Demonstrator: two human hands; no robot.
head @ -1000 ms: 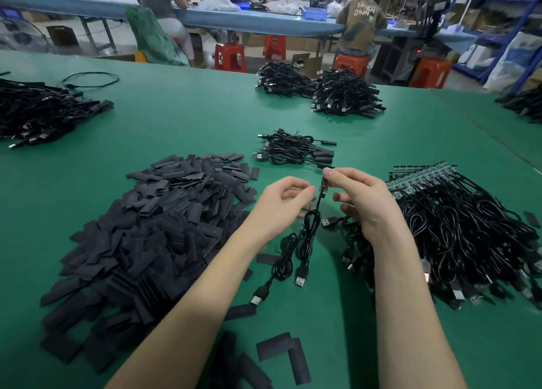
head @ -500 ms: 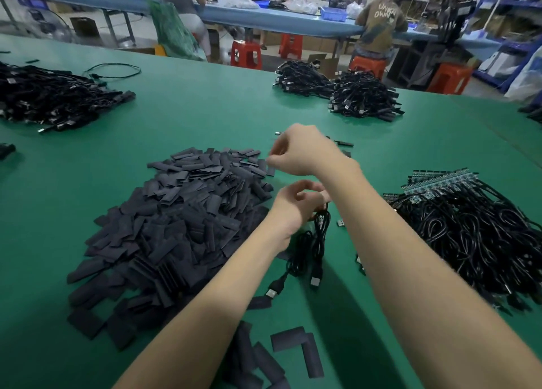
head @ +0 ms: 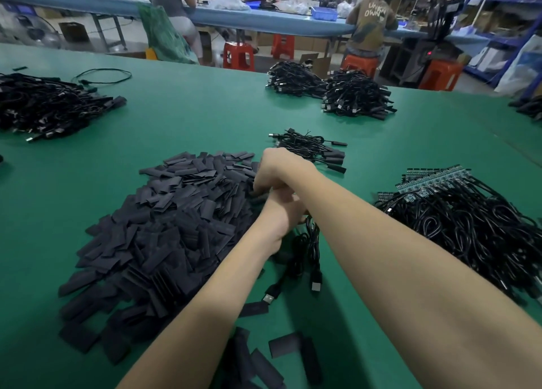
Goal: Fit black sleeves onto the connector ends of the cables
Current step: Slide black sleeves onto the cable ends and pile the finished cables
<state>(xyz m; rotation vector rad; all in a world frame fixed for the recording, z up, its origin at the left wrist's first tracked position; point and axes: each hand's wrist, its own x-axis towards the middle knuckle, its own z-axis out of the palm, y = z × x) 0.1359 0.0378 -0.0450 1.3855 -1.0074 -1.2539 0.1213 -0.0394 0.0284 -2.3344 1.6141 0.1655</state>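
Nearest the person, loose black sleeves (head: 284, 348) lie on the green table (head: 181, 115), just in front of the big sleeve pile (head: 164, 236). At the pile's right edge the left hand (head: 283, 212) curls its fingers round hanging cables (head: 305, 250). Crossing above it, the right hand (head: 278, 170) reaches into the pile, fingers bent down; whether they hold a sleeve cannot be told.

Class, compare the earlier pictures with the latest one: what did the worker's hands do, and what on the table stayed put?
The right hand let go of the cable end, crossed over the left wrist and reached down to the edge of the sleeve pile; whether it has gripped a sleeve is hidden. The left hand kept holding the cable bunch, its plugs hanging onto the green table. The cable heap on the right is unchanged.
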